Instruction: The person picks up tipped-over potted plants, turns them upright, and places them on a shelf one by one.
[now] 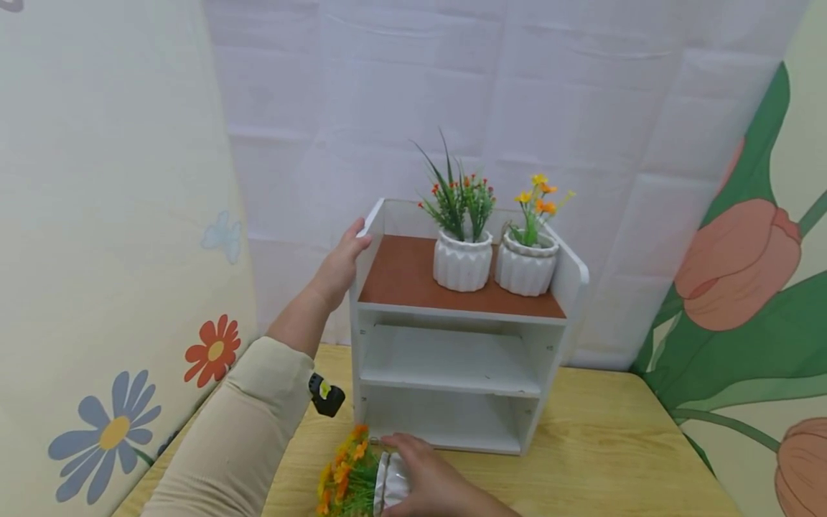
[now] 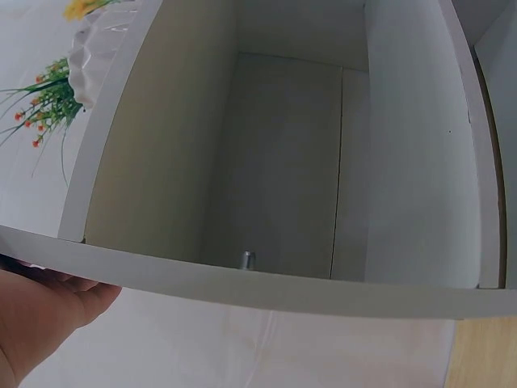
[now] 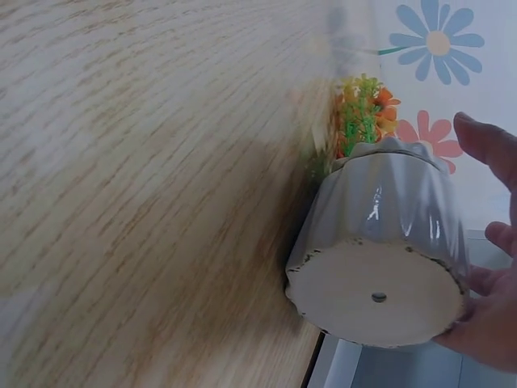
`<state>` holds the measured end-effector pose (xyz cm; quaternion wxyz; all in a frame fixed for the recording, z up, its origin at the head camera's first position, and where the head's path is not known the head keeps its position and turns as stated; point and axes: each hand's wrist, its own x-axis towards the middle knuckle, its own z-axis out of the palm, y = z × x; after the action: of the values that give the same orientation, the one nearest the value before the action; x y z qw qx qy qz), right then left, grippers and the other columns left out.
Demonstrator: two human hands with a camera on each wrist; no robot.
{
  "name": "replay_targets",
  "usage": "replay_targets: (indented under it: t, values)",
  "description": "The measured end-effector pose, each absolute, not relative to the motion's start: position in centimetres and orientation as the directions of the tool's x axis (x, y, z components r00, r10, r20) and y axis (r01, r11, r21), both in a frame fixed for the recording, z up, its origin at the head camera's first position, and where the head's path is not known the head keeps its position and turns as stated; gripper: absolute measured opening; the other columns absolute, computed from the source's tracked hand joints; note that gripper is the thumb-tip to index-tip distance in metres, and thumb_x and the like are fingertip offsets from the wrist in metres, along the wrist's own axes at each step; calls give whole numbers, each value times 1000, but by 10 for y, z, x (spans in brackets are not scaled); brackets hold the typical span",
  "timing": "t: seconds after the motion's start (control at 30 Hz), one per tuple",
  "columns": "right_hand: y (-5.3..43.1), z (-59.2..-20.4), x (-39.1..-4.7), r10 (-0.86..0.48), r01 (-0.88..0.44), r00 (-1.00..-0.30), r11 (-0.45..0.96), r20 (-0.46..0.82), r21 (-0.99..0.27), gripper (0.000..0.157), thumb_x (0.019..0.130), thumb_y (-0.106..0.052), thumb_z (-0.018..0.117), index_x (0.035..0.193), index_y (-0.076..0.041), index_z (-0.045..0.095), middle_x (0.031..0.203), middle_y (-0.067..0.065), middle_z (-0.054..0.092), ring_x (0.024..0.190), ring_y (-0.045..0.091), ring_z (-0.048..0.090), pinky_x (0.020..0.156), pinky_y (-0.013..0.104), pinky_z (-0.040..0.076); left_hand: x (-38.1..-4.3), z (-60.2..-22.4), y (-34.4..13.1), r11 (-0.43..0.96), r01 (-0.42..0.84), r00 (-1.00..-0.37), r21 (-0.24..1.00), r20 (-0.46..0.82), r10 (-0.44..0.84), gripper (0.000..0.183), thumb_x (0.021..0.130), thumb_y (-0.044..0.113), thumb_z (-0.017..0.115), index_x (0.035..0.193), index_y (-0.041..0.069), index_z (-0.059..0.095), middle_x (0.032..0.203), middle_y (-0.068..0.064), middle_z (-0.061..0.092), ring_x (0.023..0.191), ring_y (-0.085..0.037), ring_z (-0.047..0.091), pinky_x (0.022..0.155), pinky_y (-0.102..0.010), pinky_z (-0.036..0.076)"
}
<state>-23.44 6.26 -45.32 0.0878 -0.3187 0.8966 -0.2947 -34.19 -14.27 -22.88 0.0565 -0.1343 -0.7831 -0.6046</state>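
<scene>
A white cabinet [image 1: 455, 314] with a brown top shelf stands on the table. My left hand [image 1: 339, 267] touches the outside of its left side panel near the top, and in the left wrist view its fingers lie partly behind the panel. In front, a white ribbed flowerpot [image 3: 380, 226] with orange and yellow flowers [image 1: 345, 470] lies on its side on the table. Over it is my right hand [image 1: 429, 477], spread around the pot; in the right wrist view a gap shows between the thumb and the pot, while other fingers touch it.
Two white pots stand upright on the top shelf: a pot of red flowers [image 1: 462, 262] and a pot of yellow flowers [image 1: 526, 266] at the right panel. Below are two white compartments. Wood-grain table [image 1: 620, 424] surrounds the cabinet, with a white curtain [image 1: 400, 93] behind.
</scene>
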Motion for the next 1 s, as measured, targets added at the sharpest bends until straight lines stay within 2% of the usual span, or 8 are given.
replay_targets:
  t: [0.17, 0.37, 0.6, 0.8, 1.0]
  values:
    - [60, -456, -235, -617, -505, -787, 660, -19, -556, 88, 69, -41, 86, 145, -26, 44, 150, 13, 44, 137, 36, 42, 107, 56, 39, -342, -229, -143, 237, 281, -957, 930, 254, 140, 60, 105, 41, 23, 159, 27, 1, 164, -10, 12, 147, -35, 18, 114, -66, 17]
    - [59, -465, -239, -625, -536, -781, 678, -10, -503, 90, 69, -45, 85, 146, -25, 43, 151, 18, 42, 138, 37, 41, 109, 58, 36, -341, -229, -143, 228, 275, -959, 934, 248, 138, 60, 105, 40, 24, 159, 28, 2, 164, -9, 13, 147, -35, 18, 115, -66, 17]
    - [59, -480, -246, -650, -598, -760, 696, 6, -397, 93, 72, -67, 74, 149, -30, 38, 150, 15, 44, 137, 37, 42, 103, 63, 38, -340, -228, -142, 231, 268, -961, 935, 242, 136, 60, 104, 41, 24, 159, 29, 2, 164, -9, 11, 148, -35, 16, 115, -66, 16]
    - [57, -473, -237, -650, -630, -759, 720, 33, -292, 92, 72, -69, 72, 147, -28, 40, 141, 8, 52, 128, 30, 50, 99, 57, 44, -340, -228, -142, 229, 268, -961, 936, 241, 137, 60, 104, 41, 24, 159, 30, 2, 164, -8, 12, 148, -35, 16, 114, -66, 17]
    - [55, -467, -231, -644, -643, -761, 730, 83, -232, 90, 69, -63, 78, 143, -23, 46, 132, 0, 57, 119, 19, 53, 98, 46, 46, -339, -228, -142, 233, 271, -960, 934, 244, 140, 60, 104, 42, 24, 159, 30, 2, 164, -8, 12, 147, -34, 18, 114, -66, 19]
